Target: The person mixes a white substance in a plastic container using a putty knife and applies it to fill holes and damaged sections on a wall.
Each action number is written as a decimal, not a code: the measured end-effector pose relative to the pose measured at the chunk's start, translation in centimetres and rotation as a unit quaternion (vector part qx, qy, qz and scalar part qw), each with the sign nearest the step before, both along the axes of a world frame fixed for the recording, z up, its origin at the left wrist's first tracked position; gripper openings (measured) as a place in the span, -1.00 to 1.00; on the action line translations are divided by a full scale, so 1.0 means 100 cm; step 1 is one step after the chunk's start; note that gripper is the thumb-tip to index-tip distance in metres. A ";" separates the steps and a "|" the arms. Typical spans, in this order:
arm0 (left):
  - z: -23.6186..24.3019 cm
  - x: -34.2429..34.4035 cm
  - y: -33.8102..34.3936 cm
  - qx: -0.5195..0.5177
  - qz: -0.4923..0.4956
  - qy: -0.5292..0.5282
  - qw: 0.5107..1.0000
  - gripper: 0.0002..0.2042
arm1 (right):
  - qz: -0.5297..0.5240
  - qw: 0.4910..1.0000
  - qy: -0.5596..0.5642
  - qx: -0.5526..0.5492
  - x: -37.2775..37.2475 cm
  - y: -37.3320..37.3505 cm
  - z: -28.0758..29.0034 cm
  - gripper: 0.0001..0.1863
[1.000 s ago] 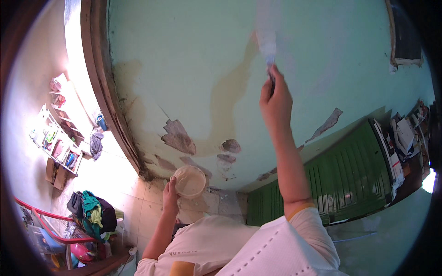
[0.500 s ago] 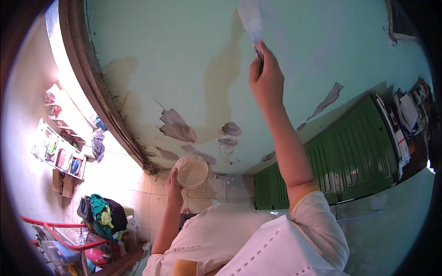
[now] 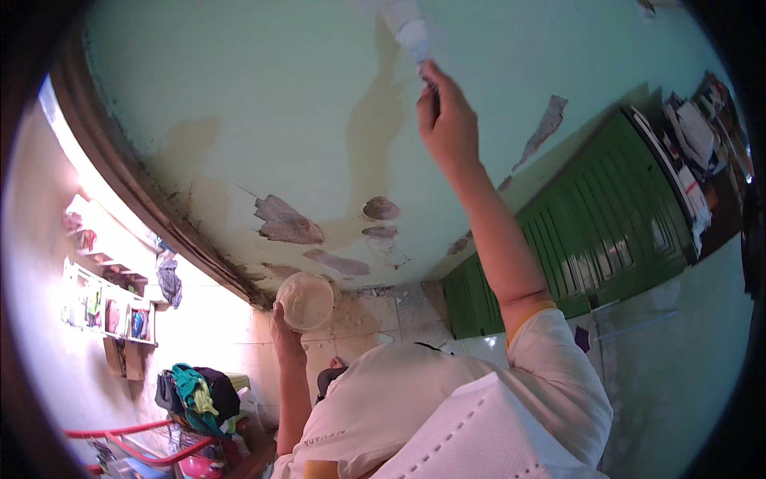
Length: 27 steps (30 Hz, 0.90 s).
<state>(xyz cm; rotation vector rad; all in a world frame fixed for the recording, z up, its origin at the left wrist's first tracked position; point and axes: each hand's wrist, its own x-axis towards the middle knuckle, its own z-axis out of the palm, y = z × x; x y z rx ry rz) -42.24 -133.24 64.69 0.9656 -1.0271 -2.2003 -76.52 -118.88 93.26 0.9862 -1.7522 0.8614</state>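
My right hand (image 3: 448, 120) is raised high on the pale green wall (image 3: 279, 96), closed round the dark handle of a putty knife (image 3: 412, 36). White paste coats its wide blade, which lies at the wall near the top of the view; the blade is somewhat blurred. Low on the left, my left hand (image 3: 287, 335) grips the side of a round, whitish plastic tub (image 3: 307, 302) with pale paste smeared inside. Between the two hands, the wall has several bare grey patches where paint has peeled, among them a large jagged one (image 3: 289, 221) and a rounded one (image 3: 381, 208).
A green slatted cabinet (image 3: 582, 223) stands along the wall at right, with papers and books (image 3: 694, 132) piled on it. A brown door frame (image 3: 136, 176) edges the wall at left. Beyond it are a shelf (image 3: 108, 307), a heap of clothes (image 3: 199, 395) and a red railing (image 3: 152, 455).
The view has turned and shifted, so wall and cabinet sit differently in it. My right hand with the putty knife appears slightly higher and further left. Both hands keep their hold.
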 end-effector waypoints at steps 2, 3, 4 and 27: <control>0.009 -0.004 0.007 0.006 0.013 0.021 1.000 -0.33 | 0.021 0.999 -0.039 -0.001 0.010 0.018 -0.029 -0.62; 0.010 -0.004 0.010 0.018 0.015 0.016 1.000 -0.34 | 0.034 0.998 -0.057 -0.001 0.016 0.026 -0.044 -0.62; 0.010 -0.006 0.012 0.028 0.016 0.013 0.999 -0.35 | 0.037 0.997 -0.065 -0.013 0.016 0.035 -0.055 -0.62; 0.020 -0.027 0.051 -0.039 -0.065 0.010 0.997 -0.32 | 0.076 0.991 -0.062 -0.095 -0.008 0.059 -0.021 -0.63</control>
